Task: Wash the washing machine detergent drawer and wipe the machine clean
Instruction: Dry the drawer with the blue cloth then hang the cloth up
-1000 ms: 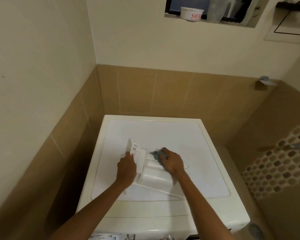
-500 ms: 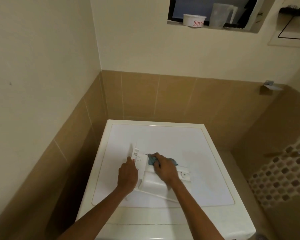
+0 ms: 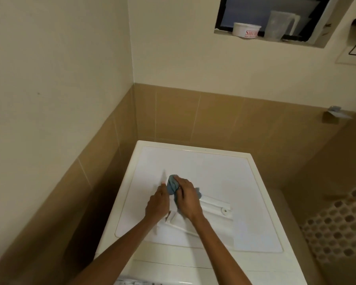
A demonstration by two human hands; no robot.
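The white detergent drawer (image 3: 212,210) lies on the flat top of the white washing machine (image 3: 224,171), front panel to the left. My left hand (image 3: 157,203) grips the drawer's front end and holds it steady. My right hand (image 3: 187,197) is closed on a blue-grey cloth (image 3: 172,185) and presses it against the drawer's left part, right beside my left hand. Most of the drawer's front is hidden under both hands.
The machine stands in a corner, with a tan-tiled wall close on the left and behind. A window ledge high up holds a white tub (image 3: 246,31) and a clear jug (image 3: 280,25). A mosaic-tiled surface (image 3: 337,229) lies to the right.
My right hand has slid the cloth leftward along the drawer, toward the front end next to my left hand. The camera has tilted upward, so the machine sits lower in view.
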